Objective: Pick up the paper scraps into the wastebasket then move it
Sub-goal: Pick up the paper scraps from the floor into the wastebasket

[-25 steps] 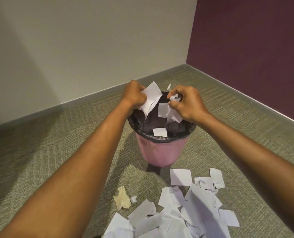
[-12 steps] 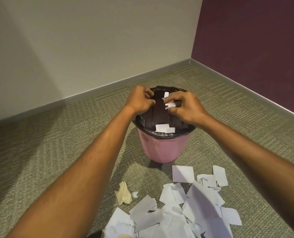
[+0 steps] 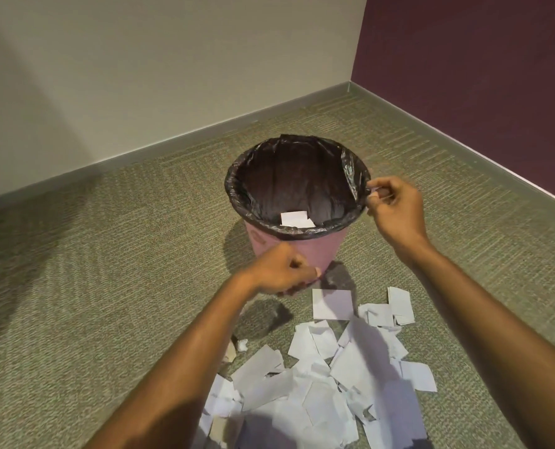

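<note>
The pink wastebasket (image 3: pixel 302 251) with a black liner (image 3: pixel 247 186) stands on the carpet, a few white scraps (image 3: pixel 294 218) at its bottom. A heap of white paper scraps (image 3: pixel 321 374) lies on the floor in front of it. My left hand (image 3: pixel 282 270) hovers low before the basket's front wall, fingers curled, with nothing visible in it. My right hand (image 3: pixel 396 205) is at the right side of the rim, its curled fingertips touching the liner edge; I see no scrap in it.
The basket stands near a room corner, with a beige wall (image 3: pixel 172 76) behind it and a maroon wall (image 3: pixel 480 76) to the right. A crumpled tan scrap (image 3: pixel 230 351) lies left of the heap. Carpet (image 3: pixel 91 286) stretches to the left.
Both hands have left the basket's mouth: the left dropped down in front of the basket, the right moved to the right rim. The papers they held are gone from them.
</note>
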Demonstrator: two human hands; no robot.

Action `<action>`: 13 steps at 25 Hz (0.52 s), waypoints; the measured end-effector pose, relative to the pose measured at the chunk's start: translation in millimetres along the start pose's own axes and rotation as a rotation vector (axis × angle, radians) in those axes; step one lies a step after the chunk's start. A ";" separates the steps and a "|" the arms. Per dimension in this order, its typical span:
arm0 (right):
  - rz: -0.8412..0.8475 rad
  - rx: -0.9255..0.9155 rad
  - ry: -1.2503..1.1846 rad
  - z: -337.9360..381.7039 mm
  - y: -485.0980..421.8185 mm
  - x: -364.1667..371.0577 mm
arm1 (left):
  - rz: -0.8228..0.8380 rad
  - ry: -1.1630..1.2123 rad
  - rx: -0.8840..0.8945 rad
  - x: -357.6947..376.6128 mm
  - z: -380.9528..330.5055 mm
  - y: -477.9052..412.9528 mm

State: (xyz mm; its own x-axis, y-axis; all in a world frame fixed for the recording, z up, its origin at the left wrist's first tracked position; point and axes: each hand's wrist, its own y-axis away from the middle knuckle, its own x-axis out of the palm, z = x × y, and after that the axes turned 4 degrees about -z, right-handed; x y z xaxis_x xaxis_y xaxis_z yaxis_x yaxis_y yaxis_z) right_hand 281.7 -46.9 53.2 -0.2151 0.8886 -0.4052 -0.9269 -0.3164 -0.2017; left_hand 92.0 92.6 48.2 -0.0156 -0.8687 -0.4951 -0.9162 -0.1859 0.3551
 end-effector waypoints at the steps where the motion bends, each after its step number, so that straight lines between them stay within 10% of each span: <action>1: 0.002 0.083 0.016 -22.3 6.8 -5.0 | 0.049 -0.072 -0.015 13.8 14.8 -2.7; 5: 0.115 0.296 0.215 -109.3 42.6 -18.5 | 0.106 -0.118 -0.082 65.7 65.3 -15.3; 10: 0.818 0.374 0.673 -161.9 88.0 -17.8 | 0.107 -0.496 -0.209 138.1 98.4 -27.8; 13: 0.958 0.246 0.999 -173.0 112.7 -10.3 | 0.115 -0.704 -0.214 173.7 110.8 -32.2</action>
State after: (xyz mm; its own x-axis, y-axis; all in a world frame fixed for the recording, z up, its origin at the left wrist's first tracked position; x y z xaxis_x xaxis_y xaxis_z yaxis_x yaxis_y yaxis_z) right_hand 232.7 -149.1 -119.6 -0.5757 -0.2767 -0.7695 -0.5984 -0.4987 0.6270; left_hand 74.4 -1.5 -137.1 -0.4257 -0.4015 -0.8109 -0.7963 -0.2594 0.5465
